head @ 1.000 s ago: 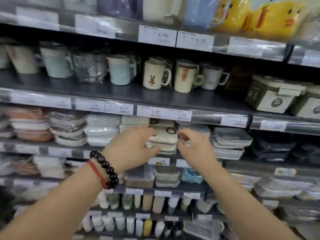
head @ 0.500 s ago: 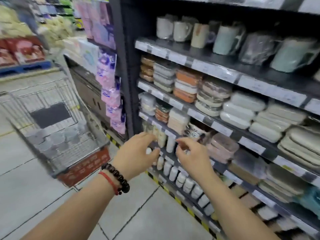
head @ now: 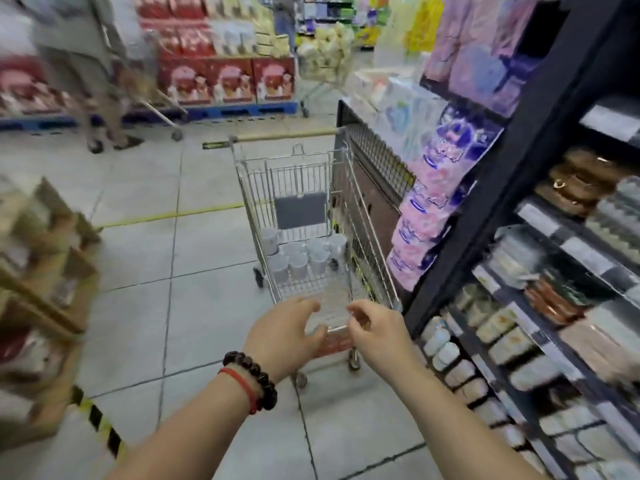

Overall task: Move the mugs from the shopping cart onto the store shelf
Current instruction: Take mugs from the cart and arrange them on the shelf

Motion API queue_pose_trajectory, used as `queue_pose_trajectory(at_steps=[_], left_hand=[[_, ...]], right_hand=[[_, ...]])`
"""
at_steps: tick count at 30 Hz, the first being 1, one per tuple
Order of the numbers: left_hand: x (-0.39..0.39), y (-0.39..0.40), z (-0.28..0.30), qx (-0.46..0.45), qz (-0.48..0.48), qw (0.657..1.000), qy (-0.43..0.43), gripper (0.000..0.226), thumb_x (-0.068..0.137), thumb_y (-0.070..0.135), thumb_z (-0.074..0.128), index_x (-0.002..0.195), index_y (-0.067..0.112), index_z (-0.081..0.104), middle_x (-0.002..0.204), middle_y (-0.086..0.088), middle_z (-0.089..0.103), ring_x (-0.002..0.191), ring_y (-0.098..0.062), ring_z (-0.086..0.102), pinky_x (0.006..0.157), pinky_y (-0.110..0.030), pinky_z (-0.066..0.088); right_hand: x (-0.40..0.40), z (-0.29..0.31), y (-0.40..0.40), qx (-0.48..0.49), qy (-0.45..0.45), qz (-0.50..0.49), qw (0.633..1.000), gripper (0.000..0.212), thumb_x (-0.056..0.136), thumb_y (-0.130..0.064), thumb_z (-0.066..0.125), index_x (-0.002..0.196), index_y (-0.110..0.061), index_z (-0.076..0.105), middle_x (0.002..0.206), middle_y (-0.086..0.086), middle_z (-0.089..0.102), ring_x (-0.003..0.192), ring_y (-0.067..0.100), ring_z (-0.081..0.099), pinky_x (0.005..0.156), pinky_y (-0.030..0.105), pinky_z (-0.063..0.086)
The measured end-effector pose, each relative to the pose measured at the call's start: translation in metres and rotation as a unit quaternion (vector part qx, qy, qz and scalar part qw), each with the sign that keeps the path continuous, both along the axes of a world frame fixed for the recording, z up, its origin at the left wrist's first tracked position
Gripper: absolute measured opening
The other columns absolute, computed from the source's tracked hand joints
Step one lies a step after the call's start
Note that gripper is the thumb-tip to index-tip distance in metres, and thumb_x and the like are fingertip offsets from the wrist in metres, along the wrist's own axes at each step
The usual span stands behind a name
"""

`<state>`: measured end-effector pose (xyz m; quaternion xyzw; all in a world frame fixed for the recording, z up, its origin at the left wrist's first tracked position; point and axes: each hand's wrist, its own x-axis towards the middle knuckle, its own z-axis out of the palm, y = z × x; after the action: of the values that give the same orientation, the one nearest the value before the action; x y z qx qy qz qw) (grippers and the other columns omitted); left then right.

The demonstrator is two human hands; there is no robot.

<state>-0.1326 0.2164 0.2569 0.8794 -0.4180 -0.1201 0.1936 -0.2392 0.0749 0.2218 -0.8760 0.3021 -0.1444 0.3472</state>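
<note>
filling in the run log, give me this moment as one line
left hand empty, open | right hand empty, open | both above shopping cart | white mugs in cart

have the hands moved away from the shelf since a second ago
Yes. Both hands, left and right, left the shelf and now reach toward the shopping cart.

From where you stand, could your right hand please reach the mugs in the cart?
Probably not yet. The right hand hovers empty at the cart's near end, while the mugs sit at the far end. The basket is open on top, so nothing blocks it; a step forward should do.
</note>
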Motion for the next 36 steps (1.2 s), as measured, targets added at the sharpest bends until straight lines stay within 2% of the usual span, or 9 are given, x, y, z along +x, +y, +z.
queue_pose_trajectory(at_steps=[3, 9, 13, 17, 25, 32, 36], left_hand=[[0.031, -0.006, -0.013, -0.011, 0.020, 1.000, 0.007, 0.042, 0.092, 0.043, 0.049, 0.130, 0.025, 0.052, 0.133, 0.010, 0.053, 0.123, -0.010, 0.046, 0.098, -0.026, 0.039], [0.083, -0.051, -0.040, -0.008, 0.056, 0.998, 0.040, 0.044, 0.090, 0.042, 0.049, 0.130, 0.025, 0.052, 0.130, 0.008, 0.054, 0.121, -0.013, 0.048, 0.099, -0.030, 0.042], [0.130, -0.103, -0.061, 0.001, 0.075, 0.996, 0.054, 0.044, 0.091, 0.039, 0.049, 0.132, 0.024, 0.050, 0.131, 0.008, 0.053, 0.122, -0.012, 0.047, 0.099, -0.028, 0.040], [0.180, -0.164, -0.091, 0.022, 0.109, 0.990, 0.091, 0.044, 0.091, 0.039, 0.049, 0.132, 0.024, 0.049, 0.131, 0.008, 0.053, 0.120, -0.011, 0.048, 0.099, -0.033, 0.043], [0.258, -0.256, -0.145, 0.079, 0.169, 0.969, 0.160, 0.044, 0.092, 0.036, 0.049, 0.134, 0.023, 0.048, 0.135, 0.004, 0.051, 0.124, -0.013, 0.047, 0.101, -0.030, 0.040], [0.309, -0.289, -0.211, 0.091, 0.223, 0.943, 0.229, 0.048, 0.091, 0.036, 0.050, 0.138, 0.028, 0.044, 0.140, 0.007, 0.048, 0.126, -0.015, 0.047, 0.105, -0.036, 0.040], [0.327, -0.296, -0.266, 0.097, 0.242, 0.928, 0.266, 0.049, 0.092, 0.036, 0.050, 0.140, 0.029, 0.041, 0.144, 0.006, 0.043, 0.130, -0.014, 0.043, 0.108, -0.036, 0.038]], right_hand=[[0.033, -0.012, -0.009, 0.000, 0.009, 0.015, 1.000, 0.027, 0.081, -0.022, 0.058, 0.104, -0.020, 0.072, 0.095, -0.004, 0.072, 0.089, 0.012, 0.065, 0.085, 0.033, 0.051], [0.090, -0.036, -0.052, 0.031, 0.033, 0.029, 0.999, 0.026, 0.082, -0.019, 0.060, 0.105, -0.020, 0.071, 0.095, -0.004, 0.072, 0.088, 0.012, 0.064, 0.084, 0.033, 0.051], [0.137, -0.060, -0.103, 0.054, 0.056, 0.033, 0.996, 0.026, 0.084, -0.023, 0.058, 0.107, -0.025, 0.070, 0.096, -0.007, 0.071, 0.090, 0.010, 0.064, 0.082, 0.031, 0.051], [0.190, -0.088, -0.166, 0.100, 0.071, 0.049, 0.991, 0.027, 0.087, -0.022, 0.058, 0.112, -0.026, 0.068, 0.095, -0.011, 0.068, 0.089, 0.006, 0.063, 0.081, 0.027, 0.052], [0.278, -0.145, -0.269, 0.128, 0.158, 0.076, 0.976, 0.031, 0.091, -0.026, 0.055, 0.121, -0.027, 0.062, 0.102, -0.010, 0.065, 0.090, 0.006, 0.059, 0.076, 0.022, 0.047], [0.343, -0.235, -0.318, 0.131, 0.266, 0.101, 0.950, 0.043, 0.093, -0.027, 0.053, 0.135, -0.026, 0.049, 0.126, -0.004, 0.060, 0.103, 0.012, 0.059, 0.079, 0.027, 0.048], [0.385, -0.303, -0.338, 0.102, 0.323, 0.116, 0.934, 0.047, 0.092, -0.026, 0.050, 0.139, -0.026, 0.042, 0.116, 0.000, 0.060, 0.094, 0.020, 0.060, 0.081, 0.036, 0.052]])
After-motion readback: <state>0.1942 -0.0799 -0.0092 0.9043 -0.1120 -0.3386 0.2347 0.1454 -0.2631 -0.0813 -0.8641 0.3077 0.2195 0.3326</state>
